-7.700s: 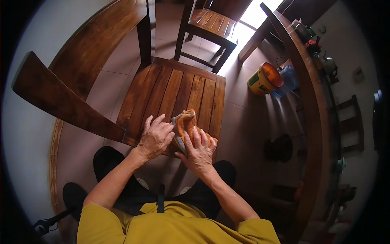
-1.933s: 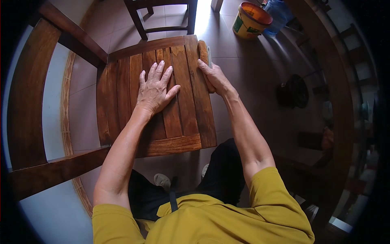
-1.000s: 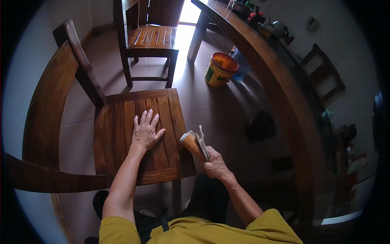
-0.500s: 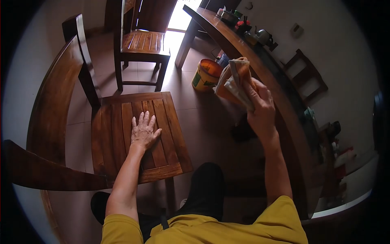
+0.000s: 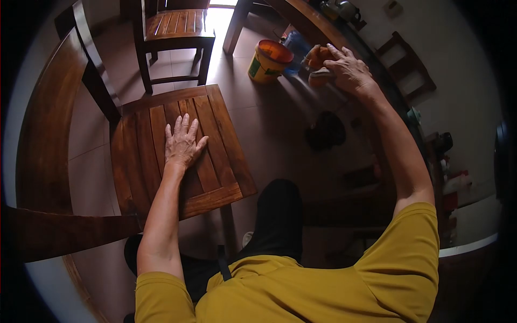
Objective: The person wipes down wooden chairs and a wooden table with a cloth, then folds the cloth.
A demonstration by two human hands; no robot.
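Note:
My left hand (image 5: 183, 142) lies flat on the slatted seat of a wooden chair (image 5: 142, 156), fingers spread, holding nothing. Out at the upper right, my right hand (image 5: 350, 70) is stretched over the edge of the long wooden table, with an orange and grey cloth (image 5: 319, 58) at its fingers. The cloth is bunched and partly covered by the fingers. The chair's curved backrest (image 5: 46, 129) stands at the left.
A second wooden chair (image 5: 175, 27) stands beyond the seat. On the floor are a yellow bucket (image 5: 264, 67), a blue bottle (image 5: 294, 48) and a dark round object (image 5: 326, 131). The long table (image 5: 318, 24) curves down the right side, with a kettle (image 5: 347, 11) on it.
From beside the seat, my right hand has lifted the cloth and reached farther away to the right. My left hand stays on the seat. The view has shifted a little.

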